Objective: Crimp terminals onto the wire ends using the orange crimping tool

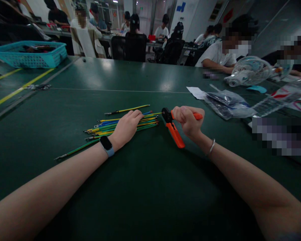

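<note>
My right hand [189, 121] is closed around the upper handle of crimping pliers [175, 134] with a black head and orange handles. The lower handle swings away, so the handles stand apart. My left hand [127, 128], wearing a watch [106, 144], lies over a bundle of wires [107, 125] in yellow, green and blue, fingers bent down onto it. One thin yellow-green wire [155, 113] runs from those fingers to the pliers' head; whether it sits inside the jaws I cannot tell. Metal lugs show at the wires' left ends. A separate yellow-green wire [130, 109] lies just beyond the bundle.
A blue basket [40, 59] holding dark items stands at the far left of the green table [140, 187]. To the right lie plastic bags [228, 102], a white paper [196, 92] and a white fan [251, 71]. Several people sit at the back and far right.
</note>
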The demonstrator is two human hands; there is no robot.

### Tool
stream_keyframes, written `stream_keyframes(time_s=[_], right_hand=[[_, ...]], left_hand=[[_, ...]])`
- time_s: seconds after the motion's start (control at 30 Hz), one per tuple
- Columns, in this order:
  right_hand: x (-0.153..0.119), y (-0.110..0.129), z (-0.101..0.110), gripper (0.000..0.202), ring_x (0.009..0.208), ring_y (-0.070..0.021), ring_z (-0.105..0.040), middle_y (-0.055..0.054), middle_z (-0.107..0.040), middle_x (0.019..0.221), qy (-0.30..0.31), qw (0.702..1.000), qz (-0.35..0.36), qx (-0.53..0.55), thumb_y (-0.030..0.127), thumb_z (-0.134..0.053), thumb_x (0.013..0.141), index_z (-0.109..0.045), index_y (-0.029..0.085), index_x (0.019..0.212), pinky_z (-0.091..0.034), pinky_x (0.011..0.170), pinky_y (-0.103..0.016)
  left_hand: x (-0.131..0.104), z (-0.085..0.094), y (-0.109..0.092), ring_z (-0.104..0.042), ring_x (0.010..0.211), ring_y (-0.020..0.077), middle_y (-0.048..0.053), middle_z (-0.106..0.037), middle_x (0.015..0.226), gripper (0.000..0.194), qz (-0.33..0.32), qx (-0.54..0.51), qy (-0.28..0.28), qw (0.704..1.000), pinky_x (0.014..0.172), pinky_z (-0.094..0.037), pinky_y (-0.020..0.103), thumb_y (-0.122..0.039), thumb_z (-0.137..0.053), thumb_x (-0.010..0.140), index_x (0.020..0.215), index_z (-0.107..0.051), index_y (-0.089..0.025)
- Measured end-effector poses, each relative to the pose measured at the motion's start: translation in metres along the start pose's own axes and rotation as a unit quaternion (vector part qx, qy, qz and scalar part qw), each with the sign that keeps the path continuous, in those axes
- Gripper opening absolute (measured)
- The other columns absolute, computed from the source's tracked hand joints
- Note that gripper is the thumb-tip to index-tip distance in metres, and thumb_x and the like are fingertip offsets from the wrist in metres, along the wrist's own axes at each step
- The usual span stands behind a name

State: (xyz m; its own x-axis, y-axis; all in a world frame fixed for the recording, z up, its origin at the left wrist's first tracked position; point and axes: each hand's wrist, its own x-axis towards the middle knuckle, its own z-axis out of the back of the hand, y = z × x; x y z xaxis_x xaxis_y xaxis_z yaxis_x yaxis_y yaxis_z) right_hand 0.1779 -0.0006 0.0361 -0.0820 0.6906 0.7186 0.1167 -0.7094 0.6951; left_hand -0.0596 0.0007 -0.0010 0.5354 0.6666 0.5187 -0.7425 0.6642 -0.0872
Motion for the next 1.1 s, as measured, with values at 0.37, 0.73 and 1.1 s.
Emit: stream_keyframes(time_s=[0.37,0.73,1.1], right_hand=[[0.001,0.002,-0.001,0.053,0.042,-0.0073,-0.030,0.006,-0.031,0.043,-0.016,1.000,0.000,-0.003,0.031,-0.061,0.090,-0.034,0.021,0.045,-0.022,0.048,-0.032],[-0.010,-0.001,0.009,0.051,0.047,-0.0099,-0.035,0.004,-0.035,0.049,0.064,0.994,0.011,-0.091,0.036,-0.056,0.094,-0.036,0.021,0.050,-0.028,0.051,-0.032],[-0.023,0.010,-0.007,0.032,0.053,-0.0102,-0.034,0.007,-0.039,0.057,0.366,0.879,0.217,-0.215,0.008,-0.059,0.082,-0.038,0.023,0.063,-0.041,0.063,-0.032]], left_hand=[[0.000,0.007,-0.003,-0.057,0.113,0.0241,0.015,-0.060,0.120,0.030,-0.105,-0.011,-0.007,0.994,0.100,-0.055,0.042,0.002,-0.042,0.093,0.110,-0.063,-0.010],[-0.002,0.004,0.002,-0.057,0.113,0.0227,0.013,-0.058,0.119,0.027,-0.058,-0.055,-0.027,0.996,0.100,-0.055,0.043,0.000,-0.041,0.095,0.107,-0.060,-0.015],[-0.005,0.006,0.002,-0.057,0.112,0.0222,0.013,-0.059,0.117,0.033,-0.081,-0.040,0.005,0.996,0.100,-0.055,0.040,0.004,-0.039,0.092,0.110,-0.060,-0.014]])
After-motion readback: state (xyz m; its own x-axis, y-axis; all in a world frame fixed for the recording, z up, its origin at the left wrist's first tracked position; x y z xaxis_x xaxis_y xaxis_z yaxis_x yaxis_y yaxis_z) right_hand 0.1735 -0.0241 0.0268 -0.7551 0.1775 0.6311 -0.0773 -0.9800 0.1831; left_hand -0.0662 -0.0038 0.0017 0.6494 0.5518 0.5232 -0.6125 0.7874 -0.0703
